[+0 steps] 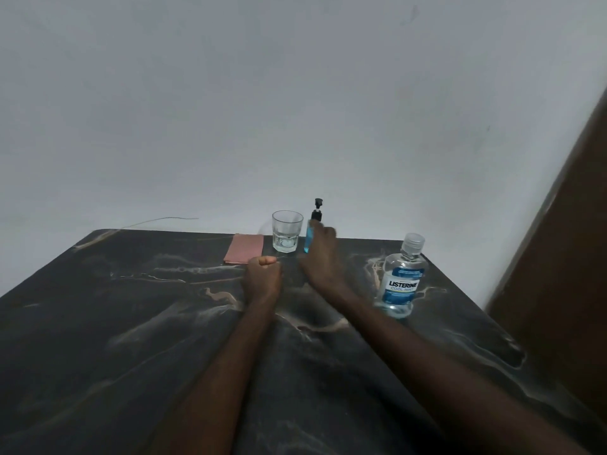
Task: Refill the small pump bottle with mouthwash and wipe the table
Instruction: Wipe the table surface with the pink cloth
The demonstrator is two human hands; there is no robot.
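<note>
1. A pink cloth lies flat at the far side of the dark table.
2. Your left hand is curled into a tight fist, with nothing showing inside it. It rests on the table just in front of the cloth.
3. A clear glass stands upright beside the cloth.
4. The small pump bottle stands next to the glass, with blue liquid inside.
5. Your right hand reaches around the pump bottle. You cannot tell if your fingers squeeze it.
6. The big mouthwash bottle stands alone on the right, cap on.
</note>
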